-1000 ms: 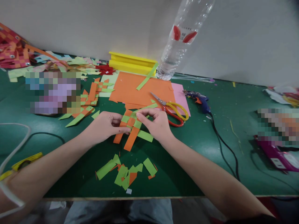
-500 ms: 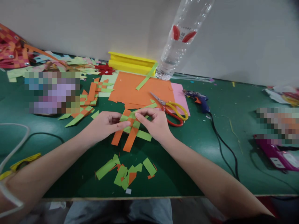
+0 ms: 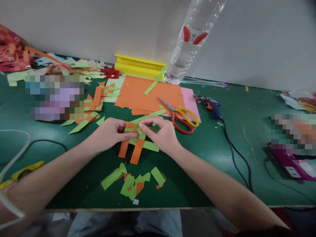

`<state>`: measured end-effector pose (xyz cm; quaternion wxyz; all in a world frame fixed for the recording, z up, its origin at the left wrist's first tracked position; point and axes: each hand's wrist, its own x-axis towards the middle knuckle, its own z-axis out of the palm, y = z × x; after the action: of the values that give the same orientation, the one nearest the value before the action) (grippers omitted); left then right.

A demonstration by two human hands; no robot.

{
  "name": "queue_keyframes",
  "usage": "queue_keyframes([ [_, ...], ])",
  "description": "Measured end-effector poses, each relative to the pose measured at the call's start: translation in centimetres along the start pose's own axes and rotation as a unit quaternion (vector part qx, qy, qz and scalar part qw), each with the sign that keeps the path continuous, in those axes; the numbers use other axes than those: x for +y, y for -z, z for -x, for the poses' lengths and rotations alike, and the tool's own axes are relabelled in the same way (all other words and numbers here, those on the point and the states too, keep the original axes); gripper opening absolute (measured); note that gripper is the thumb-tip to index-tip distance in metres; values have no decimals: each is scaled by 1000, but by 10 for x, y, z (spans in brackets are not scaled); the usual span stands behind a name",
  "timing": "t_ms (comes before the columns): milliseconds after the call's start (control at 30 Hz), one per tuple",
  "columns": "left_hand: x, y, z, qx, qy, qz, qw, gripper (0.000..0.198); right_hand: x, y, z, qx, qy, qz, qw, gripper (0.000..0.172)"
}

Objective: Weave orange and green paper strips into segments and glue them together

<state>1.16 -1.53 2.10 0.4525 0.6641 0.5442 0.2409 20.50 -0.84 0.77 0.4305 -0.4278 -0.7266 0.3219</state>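
Both hands, left hand (image 3: 111,133) and right hand (image 3: 161,133), pinch the orange-and-green woven paper strips (image 3: 134,138) on the green table (image 3: 209,158), just in front of the red-and-yellow scissors (image 3: 181,117).

Both hands meet over a small woven piece of orange and green paper strips (image 3: 134,140) on the green table (image 3: 222,154). The left hand (image 3: 111,133) pinches its left edge; the right hand (image 3: 163,135) grips its top right, fingertips (image 3: 143,123) on a green strip. Nearer the person than the woven piece lies a heap of paper scraps (image 3: 133,184). Beyond it sits an orange sheet (image 3: 145,93), with scissors (image 3: 181,115) to the right of it and a clear bottle (image 3: 190,42) further back.
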Motion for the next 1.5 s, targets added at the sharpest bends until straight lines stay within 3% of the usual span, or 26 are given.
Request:
queue_keyframes([
  [267,-1,-1,1,17,-4,-31,999,53,-2,0,0,-1,14,9,1000,9],
  [567,-3,1,-1,-5,2,-49,999,37,-1,-1,0,6,30,10,999,9],
  [733,0,1,0,0,6,-60,998,45,1,0,0,-3,26,6,1000,9],
  [967,-2,0,-1,-5,24,-33,999,49,3,-1,0,-6,8,-31,999,9],
  [1200,-1,1,0,-30,27,26,999,35,3,-1,-1,-7,2,-29,1000,9],
  [1500,-3,2,-1,-27,34,33,999,35,4,0,0,-4,9,-22,1000,10],
])
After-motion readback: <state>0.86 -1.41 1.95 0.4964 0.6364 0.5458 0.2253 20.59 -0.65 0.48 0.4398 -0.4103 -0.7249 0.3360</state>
